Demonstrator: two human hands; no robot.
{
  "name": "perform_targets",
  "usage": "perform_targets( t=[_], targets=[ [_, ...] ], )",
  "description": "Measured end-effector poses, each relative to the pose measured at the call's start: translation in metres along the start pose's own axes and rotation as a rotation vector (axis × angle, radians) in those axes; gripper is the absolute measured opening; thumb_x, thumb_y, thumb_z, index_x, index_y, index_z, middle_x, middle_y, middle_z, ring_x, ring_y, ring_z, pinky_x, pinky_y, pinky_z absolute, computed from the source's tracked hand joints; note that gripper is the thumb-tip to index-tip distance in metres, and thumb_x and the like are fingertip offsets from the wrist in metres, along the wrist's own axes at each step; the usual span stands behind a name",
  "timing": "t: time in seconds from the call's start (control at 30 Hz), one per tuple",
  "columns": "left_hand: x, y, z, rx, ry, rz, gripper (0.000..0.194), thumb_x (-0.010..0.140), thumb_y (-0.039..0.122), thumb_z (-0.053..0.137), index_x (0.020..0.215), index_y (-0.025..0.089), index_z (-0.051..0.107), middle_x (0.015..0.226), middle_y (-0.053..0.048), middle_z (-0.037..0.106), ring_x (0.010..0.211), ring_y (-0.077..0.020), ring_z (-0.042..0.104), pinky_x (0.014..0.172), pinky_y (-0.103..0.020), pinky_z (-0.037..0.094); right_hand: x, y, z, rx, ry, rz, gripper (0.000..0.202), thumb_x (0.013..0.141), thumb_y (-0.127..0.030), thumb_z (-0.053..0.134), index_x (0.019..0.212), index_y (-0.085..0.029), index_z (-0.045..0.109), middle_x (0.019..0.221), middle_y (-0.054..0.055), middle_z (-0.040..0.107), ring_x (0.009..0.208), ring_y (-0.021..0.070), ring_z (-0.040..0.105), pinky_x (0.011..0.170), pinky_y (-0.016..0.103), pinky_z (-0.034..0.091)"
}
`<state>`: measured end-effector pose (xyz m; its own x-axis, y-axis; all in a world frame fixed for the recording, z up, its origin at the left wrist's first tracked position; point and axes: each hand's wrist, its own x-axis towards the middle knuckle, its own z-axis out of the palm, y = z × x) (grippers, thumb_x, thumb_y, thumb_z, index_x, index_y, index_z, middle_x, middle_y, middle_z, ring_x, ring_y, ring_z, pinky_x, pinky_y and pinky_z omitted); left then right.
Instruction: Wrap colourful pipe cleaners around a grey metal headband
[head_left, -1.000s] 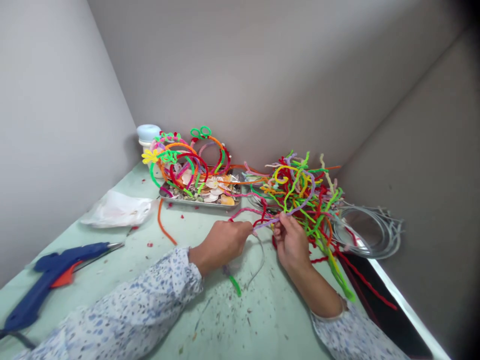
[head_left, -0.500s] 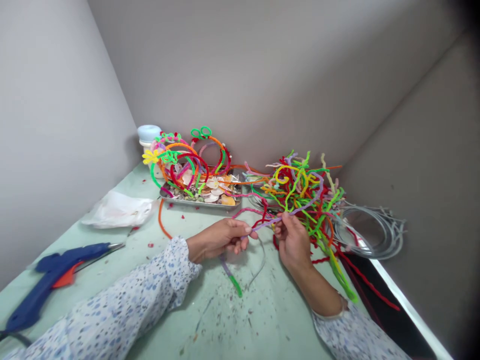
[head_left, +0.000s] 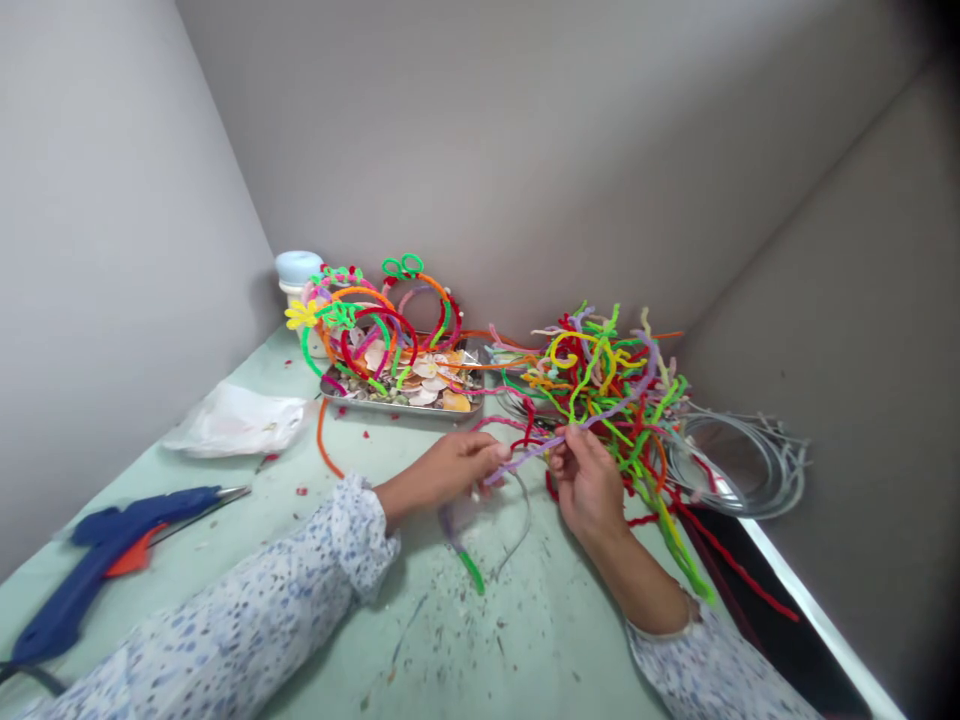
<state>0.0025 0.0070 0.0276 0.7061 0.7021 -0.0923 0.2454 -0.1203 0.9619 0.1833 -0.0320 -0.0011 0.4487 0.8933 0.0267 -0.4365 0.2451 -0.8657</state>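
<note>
A lilac pipe cleaner (head_left: 613, 410) runs between my hands, its far end curling up over the heap of pipe cleaners. My right hand (head_left: 590, 485) pinches it between thumb and fingers. At its near end, my left hand (head_left: 454, 470) has thumb and fingertips closed on it, slightly smeared by motion. Below them on the table lies a thin grey headband (head_left: 525, 530), partly wrapped in lilac with a bright green tip (head_left: 471, 572); my left hand hides its upper part.
A metal tray (head_left: 405, 408) of shells carries several colourful wrapped headbands (head_left: 382, 312). The tangled pipe cleaners (head_left: 600, 360) are at right, beside bare grey headbands (head_left: 739, 465). A blue glue gun (head_left: 120, 540), a plastic bag (head_left: 238, 420) and a blue-lidded container (head_left: 298, 268) stand left.
My left fingers have shifted slightly along the lilac pipe cleaner, and its short end now points down past the thumb. My right hand stays almost in place.
</note>
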Motion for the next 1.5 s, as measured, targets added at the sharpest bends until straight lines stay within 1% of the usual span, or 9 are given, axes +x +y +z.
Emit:
perform_targets(
  t=[0.07,0.17,0.37,0.6,0.9,1.07,1.17,1.27,1.5],
  targets=[
    [0.003,0.001,-0.002,-0.274,-0.026,-0.078,0.055,0.085,0.057,0.037,0.098,0.011,0.063,0.085,-0.01,0.065,0.066,-0.0136,0.058,0.061,-0.025,0.041,-0.006,0.001,0.003,-0.006,-0.051,0.045,0.022,0.072,-0.038,0.07,0.072,-0.017,0.062,0.054,-0.005,0.051,0.045,0.0042,0.043,0.04,0.015,0.03],
    [0.002,0.003,0.001,-0.438,-0.077,-0.045,0.046,0.083,0.052,0.047,0.089,0.01,0.065,0.084,-0.009,0.065,0.069,-0.012,0.056,0.067,-0.025,0.041,-0.015,0.005,0.009,-0.05,-0.146,0.103,0.024,0.072,-0.04,0.07,0.071,-0.017,0.062,0.053,-0.005,0.05,0.045,0.0047,0.041,0.041,0.016,0.031],
    [-0.002,0.0,0.009,-0.353,-0.038,-0.038,0.029,0.074,0.04,0.064,0.078,0.012,0.062,0.063,0.0,0.057,0.054,-0.0063,0.045,0.055,-0.02,0.033,-0.021,0.007,0.013,-0.086,-0.231,0.118,0.022,0.073,-0.038,0.069,0.077,-0.017,0.065,0.054,-0.005,0.051,0.047,0.0054,0.041,0.043,0.017,0.031],
    [0.001,-0.003,0.007,-0.272,-0.017,-0.107,0.023,0.074,0.036,0.063,0.078,0.013,0.06,0.056,0.002,0.053,0.046,-0.005,0.039,0.046,-0.019,0.025,-0.011,0.0,0.007,-0.059,-0.065,0.056,0.024,0.074,-0.04,0.068,0.077,-0.017,0.065,0.053,-0.005,0.05,0.045,0.0046,0.041,0.04,0.016,0.027],
    [-0.002,-0.001,0.008,-0.105,0.046,0.037,0.025,0.076,0.038,0.06,0.072,0.015,0.054,0.056,0.004,0.051,0.05,-0.0065,0.044,0.05,-0.019,0.031,-0.006,0.0,0.007,-0.09,-0.016,-0.003,0.023,0.073,-0.039,0.069,0.073,-0.017,0.065,0.057,-0.004,0.052,0.047,0.0048,0.043,0.041,0.017,0.029],
    [-0.008,0.012,0.006,-0.29,-0.218,-0.024,0.032,0.078,0.045,0.057,0.078,0.013,0.059,0.068,-0.002,0.059,0.056,-0.0082,0.048,0.054,-0.022,0.035,-0.014,-0.002,0.008,-0.09,-0.135,0.051,0.023,0.075,-0.041,0.066,0.076,-0.018,0.066,0.052,-0.004,0.051,0.045,0.0056,0.041,0.043,0.018,0.03],
    [-0.008,0.013,0.008,-0.511,-0.182,-0.026,0.038,0.08,0.049,0.054,0.086,0.012,0.062,0.077,-0.006,0.061,0.064,-0.0106,0.052,0.062,-0.024,0.039,-0.021,0.004,0.01,-0.105,-0.263,0.134,0.024,0.076,-0.042,0.066,0.076,-0.018,0.067,0.054,-0.004,0.052,0.047,0.0068,0.042,0.045,0.019,0.032],
    [-0.006,0.007,0.012,-0.595,-0.114,-0.059,0.032,0.074,0.042,0.064,0.082,0.011,0.061,0.069,-0.002,0.058,0.059,-0.0078,0.048,0.059,-0.022,0.036,-0.024,0.008,0.012,-0.146,-0.346,0.152,0.023,0.076,-0.041,0.066,0.076,-0.017,0.067,0.057,-0.003,0.053,0.05,0.0084,0.043,0.048,0.021,0.034],
    [-0.006,0.006,0.01,-0.46,-0.048,-0.169,0.025,0.071,0.036,0.065,0.076,0.012,0.06,0.056,0.002,0.052,0.048,-0.005,0.04,0.048,-0.02,0.024,-0.016,0.0,0.008,-0.069,-0.198,0.117,0.023,0.072,-0.038,0.069,0.081,-0.018,0.067,0.054,-0.005,0.048,0.047,0.0066,0.04,0.043,0.019,0.03]
  ],
)
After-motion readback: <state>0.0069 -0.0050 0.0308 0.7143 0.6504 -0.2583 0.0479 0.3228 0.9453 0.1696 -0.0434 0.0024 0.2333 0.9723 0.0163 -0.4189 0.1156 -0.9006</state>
